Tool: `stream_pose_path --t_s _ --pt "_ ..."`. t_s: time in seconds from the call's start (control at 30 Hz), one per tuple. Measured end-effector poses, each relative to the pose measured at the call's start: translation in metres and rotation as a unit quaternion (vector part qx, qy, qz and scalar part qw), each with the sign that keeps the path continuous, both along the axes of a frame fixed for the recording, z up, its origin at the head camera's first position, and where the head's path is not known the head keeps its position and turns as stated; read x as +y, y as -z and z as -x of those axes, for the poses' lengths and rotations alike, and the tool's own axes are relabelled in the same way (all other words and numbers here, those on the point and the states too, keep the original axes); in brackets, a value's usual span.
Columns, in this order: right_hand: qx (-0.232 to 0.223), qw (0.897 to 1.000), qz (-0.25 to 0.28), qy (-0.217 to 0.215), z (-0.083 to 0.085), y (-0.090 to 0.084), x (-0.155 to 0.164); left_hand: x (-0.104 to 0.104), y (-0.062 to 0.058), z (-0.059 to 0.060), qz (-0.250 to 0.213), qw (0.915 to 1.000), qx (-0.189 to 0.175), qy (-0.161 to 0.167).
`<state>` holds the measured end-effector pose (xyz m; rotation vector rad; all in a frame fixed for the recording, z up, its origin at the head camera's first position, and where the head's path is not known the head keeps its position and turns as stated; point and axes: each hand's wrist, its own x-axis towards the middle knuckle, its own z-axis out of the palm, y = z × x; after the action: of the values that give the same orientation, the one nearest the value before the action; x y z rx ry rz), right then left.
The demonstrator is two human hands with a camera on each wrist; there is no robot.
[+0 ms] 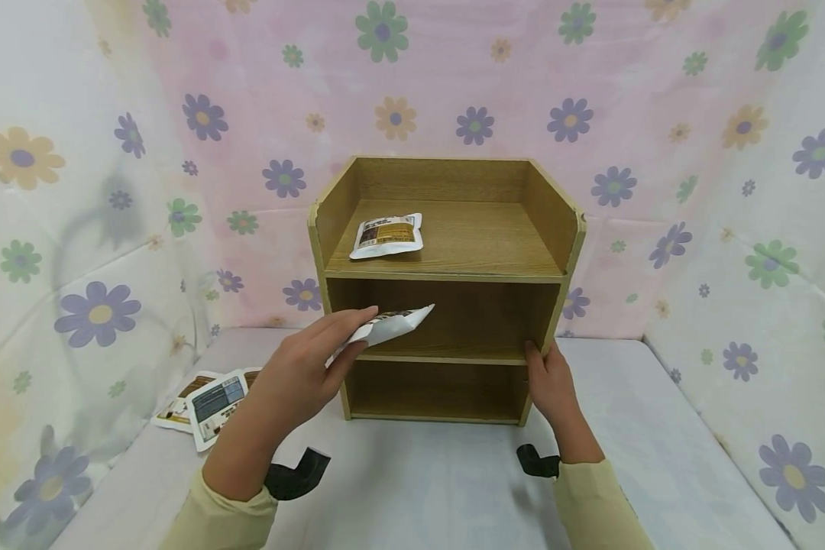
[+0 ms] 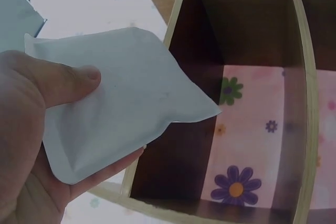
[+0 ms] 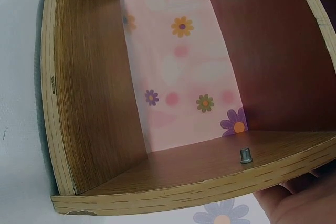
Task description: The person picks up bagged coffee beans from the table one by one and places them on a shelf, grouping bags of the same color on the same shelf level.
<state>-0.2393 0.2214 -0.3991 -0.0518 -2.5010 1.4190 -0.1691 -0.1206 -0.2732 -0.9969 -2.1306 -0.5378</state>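
A white sealed pouch (image 1: 393, 327) is pinched in my left hand (image 1: 309, 365), thumb on its plain white face and fingers beneath. It is held at the opening of the middle compartment of a small wooden shelf (image 1: 447, 275). The left wrist view shows the pouch (image 2: 115, 93) in front of the shelf's compartments. My right hand (image 1: 552, 386) grips the shelf's right side panel, its thumb on the front edge. A second pouch (image 1: 387, 236), brown and white with printing, lies on the top shelf at the left.
More printed pouches (image 1: 213, 405) lie overlapping on the white tabletop (image 1: 412, 489), left of the shelf. Flowered cloth (image 1: 440, 76) hangs behind and along both sides. A small metal peg (image 3: 245, 156) sticks out of the shelf's inner side panel.
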Motion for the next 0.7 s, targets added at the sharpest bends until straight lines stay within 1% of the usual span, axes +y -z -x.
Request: stream_pose_path --t_s 0.27,0.37,0.5,0.7 --pt "-0.002 1.0 0.006 -0.003 -0.001 -0.002 0.0 0.011 -0.005 0.002 -0.008 0.9998 -0.001 0.017" --pt "-0.003 1.0 0.007 -0.003 -0.001 -0.002 0.0 0.016 -0.007 0.004 -0.009 0.9996 0.004 0.027" --pt "-0.001 1.0 0.003 -0.002 -0.001 -0.001 0.0 0.023 -0.01 0.006 -0.004 0.9989 0.016 0.044" --pt "-0.001 1.0 0.003 0.001 -0.001 -0.001 0.0 0.032 -0.017 0.005 -0.007 0.9976 0.043 0.054"
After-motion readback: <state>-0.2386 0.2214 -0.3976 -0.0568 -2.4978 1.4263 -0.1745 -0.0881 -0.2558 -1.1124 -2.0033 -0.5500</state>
